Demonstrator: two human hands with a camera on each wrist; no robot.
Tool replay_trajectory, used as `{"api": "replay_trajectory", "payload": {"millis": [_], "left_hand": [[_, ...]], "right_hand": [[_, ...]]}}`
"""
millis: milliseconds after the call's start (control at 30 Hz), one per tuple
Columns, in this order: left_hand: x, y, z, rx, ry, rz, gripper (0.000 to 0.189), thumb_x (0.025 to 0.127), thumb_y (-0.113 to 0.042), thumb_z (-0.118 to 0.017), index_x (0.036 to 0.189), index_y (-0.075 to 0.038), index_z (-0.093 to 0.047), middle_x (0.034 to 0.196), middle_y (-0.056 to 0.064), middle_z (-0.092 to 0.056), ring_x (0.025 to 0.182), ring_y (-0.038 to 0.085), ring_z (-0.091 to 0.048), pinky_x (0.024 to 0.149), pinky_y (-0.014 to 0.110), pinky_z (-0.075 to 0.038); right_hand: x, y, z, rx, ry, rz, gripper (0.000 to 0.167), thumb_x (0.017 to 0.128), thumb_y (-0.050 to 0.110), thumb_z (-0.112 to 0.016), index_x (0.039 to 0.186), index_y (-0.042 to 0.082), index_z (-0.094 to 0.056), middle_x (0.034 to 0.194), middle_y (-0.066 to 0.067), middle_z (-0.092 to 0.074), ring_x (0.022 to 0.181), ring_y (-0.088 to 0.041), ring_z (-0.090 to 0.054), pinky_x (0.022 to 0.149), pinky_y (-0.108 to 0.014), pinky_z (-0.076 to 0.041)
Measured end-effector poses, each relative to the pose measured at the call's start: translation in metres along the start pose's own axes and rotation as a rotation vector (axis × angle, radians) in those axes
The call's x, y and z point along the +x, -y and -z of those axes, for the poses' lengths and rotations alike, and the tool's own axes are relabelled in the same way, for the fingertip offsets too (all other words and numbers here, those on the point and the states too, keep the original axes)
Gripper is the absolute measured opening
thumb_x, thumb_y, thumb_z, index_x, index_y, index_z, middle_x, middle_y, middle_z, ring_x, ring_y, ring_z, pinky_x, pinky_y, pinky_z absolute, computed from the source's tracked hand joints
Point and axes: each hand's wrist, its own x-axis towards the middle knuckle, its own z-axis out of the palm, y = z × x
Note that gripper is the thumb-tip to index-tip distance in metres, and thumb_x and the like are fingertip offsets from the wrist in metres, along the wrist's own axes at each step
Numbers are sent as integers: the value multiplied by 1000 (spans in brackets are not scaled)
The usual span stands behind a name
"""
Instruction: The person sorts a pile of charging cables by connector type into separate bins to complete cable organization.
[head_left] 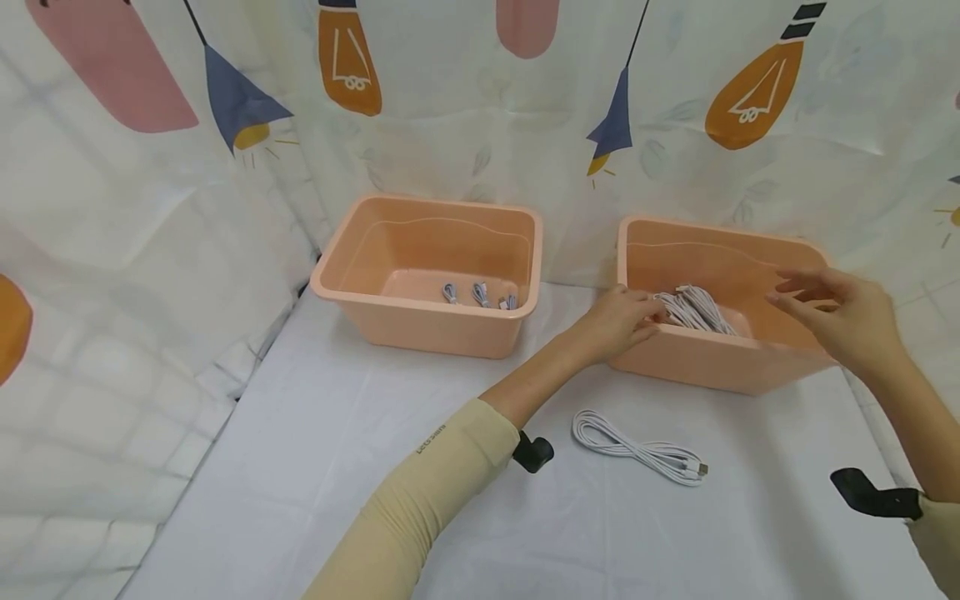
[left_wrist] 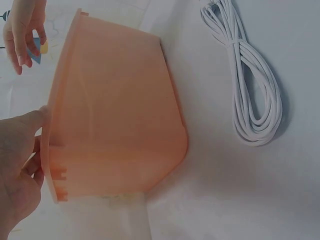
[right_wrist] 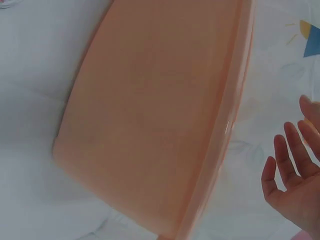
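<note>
My left hand (head_left: pixel 613 323) grips the near-left rim of the right-hand peach plastic bin (head_left: pixel 720 367). In the left wrist view, the thumb of that hand (left_wrist: pixel 17 165) lies at the bin's rim (left_wrist: pixel 46 130), with fingers curled on the inner side. Inside the bin lies a heap of bundled white cables (head_left: pixel 697 310), partly hidden by the front wall. Above the bin's right end hovers my right hand (head_left: pixel 847 312), its fingers loosely bent and holding nothing. The right wrist view shows the hand (right_wrist: pixel 300 175) apart from the bin wall (right_wrist: pixel 150 115).
A coiled white cable (head_left: pixel 637 448) lies on the white-covered table (head_left: pixel 525 533) in front of the right bin. To the left stands another peach bin (head_left: pixel 427 325) with 3 small grey cable bundles (head_left: pixel 481 293) in it. A patterned curtain (head_left: pixel 480 150) hangs behind both bins.
</note>
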Motion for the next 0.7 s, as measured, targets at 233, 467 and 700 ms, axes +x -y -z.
{"api": "replay_trajectory", "payload": {"millis": [233,467,700], "left_hand": [[1,1,-1,0,5,5,22,107,-27,-65,123,-16,-73,123,-3,-74,110,11,-65,99,24,-40],[2,1,-2,2,3,-1,22,107,-27,-64,124,-16,-73,123,-3,-74,112,11,-65,101,26,-41],[1,2,-3,2,4,2,22,107,-27,-64,124,-16,-73,123,-4,-74,112,12,-65,100,25,-41]], "right_hand": [[-16,8,-8,-13,-7,33,43,99,16,-76,135,-5,-66,93,45,-48,84,25,-47,74,4,-37],[-30,12,-14,34,-38,63,37,95,7,-78,129,-5,-69,95,46,-54,84,23,-50,76,3,-38],[-45,14,-22,76,-84,58,37,93,5,-80,127,-7,-70,96,45,-57,85,23,-53,79,3,-40]]}}
